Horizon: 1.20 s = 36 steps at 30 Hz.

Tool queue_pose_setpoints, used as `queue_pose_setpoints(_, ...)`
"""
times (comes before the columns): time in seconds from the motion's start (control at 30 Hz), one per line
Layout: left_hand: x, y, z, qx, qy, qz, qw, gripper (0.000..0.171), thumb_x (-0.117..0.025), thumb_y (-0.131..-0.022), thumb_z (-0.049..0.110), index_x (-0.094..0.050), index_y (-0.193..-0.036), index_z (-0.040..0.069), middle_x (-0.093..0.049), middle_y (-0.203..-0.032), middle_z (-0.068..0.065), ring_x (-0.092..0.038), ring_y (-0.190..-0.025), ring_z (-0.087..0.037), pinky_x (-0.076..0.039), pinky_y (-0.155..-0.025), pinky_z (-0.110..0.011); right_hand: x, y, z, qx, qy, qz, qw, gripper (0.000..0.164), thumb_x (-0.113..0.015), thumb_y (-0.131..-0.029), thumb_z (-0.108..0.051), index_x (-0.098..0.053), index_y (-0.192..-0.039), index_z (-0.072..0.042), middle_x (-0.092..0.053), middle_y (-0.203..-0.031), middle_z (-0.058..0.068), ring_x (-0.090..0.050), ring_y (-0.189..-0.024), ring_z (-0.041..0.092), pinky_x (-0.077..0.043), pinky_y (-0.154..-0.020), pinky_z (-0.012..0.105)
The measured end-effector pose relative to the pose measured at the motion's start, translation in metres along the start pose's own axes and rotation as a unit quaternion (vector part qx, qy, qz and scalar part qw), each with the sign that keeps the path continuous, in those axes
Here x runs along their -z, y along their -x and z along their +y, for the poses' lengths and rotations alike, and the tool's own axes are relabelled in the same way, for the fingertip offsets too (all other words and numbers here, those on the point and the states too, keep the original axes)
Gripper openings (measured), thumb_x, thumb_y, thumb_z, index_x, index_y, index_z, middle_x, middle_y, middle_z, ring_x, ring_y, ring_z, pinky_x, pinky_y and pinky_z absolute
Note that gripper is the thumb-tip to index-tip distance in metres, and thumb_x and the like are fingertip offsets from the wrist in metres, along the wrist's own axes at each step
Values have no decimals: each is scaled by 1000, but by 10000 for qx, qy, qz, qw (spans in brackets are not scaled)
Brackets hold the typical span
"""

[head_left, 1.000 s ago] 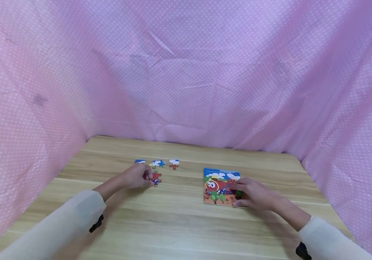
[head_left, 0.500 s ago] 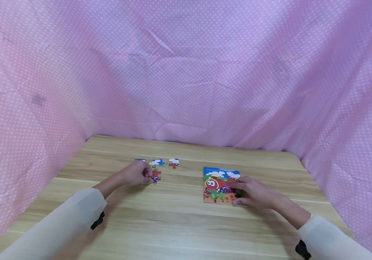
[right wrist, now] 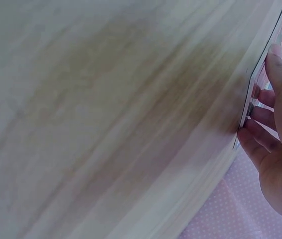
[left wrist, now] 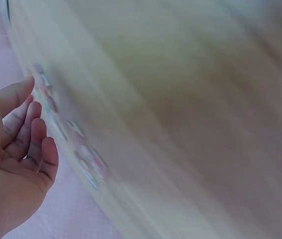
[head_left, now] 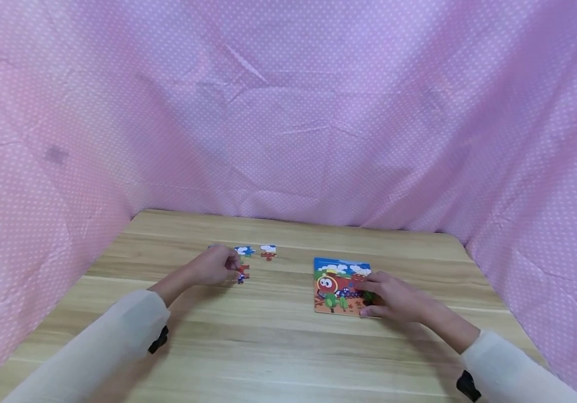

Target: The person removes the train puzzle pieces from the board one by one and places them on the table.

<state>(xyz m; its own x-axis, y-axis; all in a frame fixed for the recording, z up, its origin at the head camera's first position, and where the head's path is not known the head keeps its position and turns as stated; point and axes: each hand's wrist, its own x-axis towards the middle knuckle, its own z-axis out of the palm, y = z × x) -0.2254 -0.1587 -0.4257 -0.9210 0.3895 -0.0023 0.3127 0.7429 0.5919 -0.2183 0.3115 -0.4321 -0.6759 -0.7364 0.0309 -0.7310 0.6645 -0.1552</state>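
In the head view a square picture puzzle (head_left: 341, 303) with a red cartoon engine lies flat, right of centre. My right hand (head_left: 394, 296) rests on its right part, fingers relaxed; the right wrist view shows the thumb (right wrist: 276, 69) across one edge. At the left, my left hand (head_left: 217, 266) is over loose puzzle pieces, with loosely bent fingers. Nothing shows between thumb and fingers in the left wrist view. Beside the fingertips lies a red and blue puzzle piece (head_left: 244, 273), partly covered by the hand.
Behind the left hand lie a blue-and-white puzzle piece (head_left: 243, 251) and a white-and-red one (head_left: 268, 252). Another at the left is almost hidden by the hand. Pink dotted cloth (head_left: 288, 140) surrounds the back and sides of the wooden table (head_left: 268, 347).
My left hand has shifted slightly up and right over the pieces, covering more of the leftmost one. The right hand stays on the puzzle.
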Motion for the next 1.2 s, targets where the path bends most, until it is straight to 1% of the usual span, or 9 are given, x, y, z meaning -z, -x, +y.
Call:
queue_pose_setpoints(0.1,-3,-10,9,-111,81,-14,9999,11,-80,-89,10,-69,-90,12,-65,-82,3,-59,-77,-13,-52,-69,-28,-1,0,0,-135,-29,-66,9999,67,-68,-92,-58,-62,-141,-14,-60,-135,11,-57,-122,28,-49,-102,52)
queue_pose_setpoints(0.23,-15,-29,27,-467,96,-71,9988,11,-80,-89,10,-70,-92,9,-65,-82,4,-60,-77,-12,-54,-71,-26,-2,0,-1,-258,-121,-60,9996,68,-69,-92,-57,-59,-143,-13,-58,-136,11,-55,-122,26,-49,-103,51)
queue_pose_setpoints(0.4,-38,-52,58,-636,275,-263,9972,12,-80,-89,10,-71,-96,8,-65,-84,3,-61,-79,-13,-54,-74,-26,-5,-1,-1,-259,-120,-6,9996,69,-70,-91,-57,-60,-142,-12,-58,-133,10,-55,-119,24,-50,-101,50)
queue_pose_setpoints(0.53,-59,-68,83,-621,318,-517,9962,12,-79,-91,15,-70,-98,13,-66,-88,5,-62,-83,-12,-53,-76,-27,-6,0,0,-260,-113,26,9996,68,-69,-91,-58,-61,-141,-12,-58,-132,8,-54,-117,23,-51,-98,49)
queue_pose_setpoints(0.67,-79,-83,101,-784,182,-625,9948,10,-79,-92,21,-69,-95,19,-65,-88,8,-61,-83,-9,-52,-77,-24,-6,1,2,-275,-128,117,9995,66,-69,-91,-59,-62,-138,-14,-58,-131,7,-53,-116,24,-51,-96,50)
queue_pose_setpoints(0.8,-96,-94,117,-931,-50,-615,9937,9,-77,-94,24,-70,-93,19,-64,-84,9,-58,-77,-7,-49,-72,-22,-6,2,3,-247,-99,134,9996,66,-68,-91,-61,-63,-137,-13,-59,-131,7,-53,-116,24,-52,-95,51)
queue_pose_setpoints(0.93,-109,-103,130,-1053,-68,-636,9924,10,-77,-94,24,-71,-91,17,-63,-79,9,-56,-72,-6,-47,-68,-20,-7,1,4,-201,-73,172,9996,70,-67,-91,-63,-61,-139,-12,-59,-132,6,-54,-116,23,-51,-95,49)
queue_pose_setpoints(1.07,-118,-111,141,-1066,87,-719,9917,10,-78,-93,23,-73,-95,15,-63,-81,8,-56,-73,-7,-47,-68,-19,-6,0,5,-266,-76,236,9993,73,-69,-89,-62,-61,-137,-7,-59,-132,9,-56,-117,25,-51,-98,49)
queue_pose_setpoints(1.2,-125,-117,149,-1112,30,-754,9909,18,-81,-91,27,-76,-101,13,-64,-83,9,-56,-76,-6,-47,-70,-18,-6,1,5,-313,-28,300,9991,77,-70,-88,-63,-62,-132,-1,-59,-130,12,-57,-117,27,-50,-98,49)
